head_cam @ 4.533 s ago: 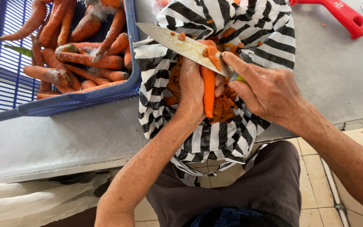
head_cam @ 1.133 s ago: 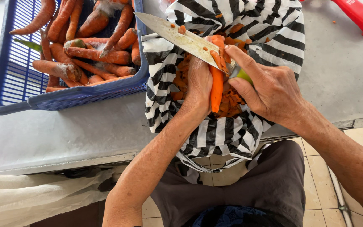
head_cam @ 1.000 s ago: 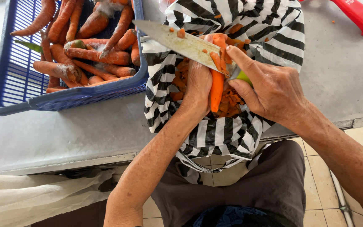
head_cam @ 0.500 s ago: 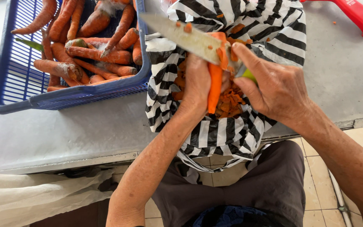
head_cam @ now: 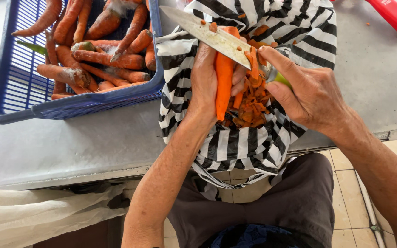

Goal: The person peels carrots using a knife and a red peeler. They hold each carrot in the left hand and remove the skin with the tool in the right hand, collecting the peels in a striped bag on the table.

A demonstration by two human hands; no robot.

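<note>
A: Fingers first. Left hand (head_cam: 206,80): fingers wrapped tight round a peeled carrot (head_cam: 224,78), held nearly upright, tip pointing near. Right hand (head_cam: 309,94): fingers clamped on a knife's green handle (head_cam: 279,77), thumb stretched along it towards the blade.

B: Surroundings, largest down?

A: Grey table (head_cam: 83,144) spans the frame. On it at far left, a blue slatted basket (head_cam: 76,103) full of unpeeled, dirty carrots (head_cam: 102,55). Just right of the basket, touching its corner, a black-and-white striped bag (head_cam: 244,142) hangs open over the table's near edge.

B: Blade position?

A: Knife blade (head_cam: 207,34) lies across the carrot's upper part, point aimed far left, orange flecks stuck on it. Peelings (head_cam: 249,108) are heaped inside the bag beneath both hands.

B: Anything else?

A: A red handle (head_cam: 394,18) lies at far right, well apart from the hands.
</note>
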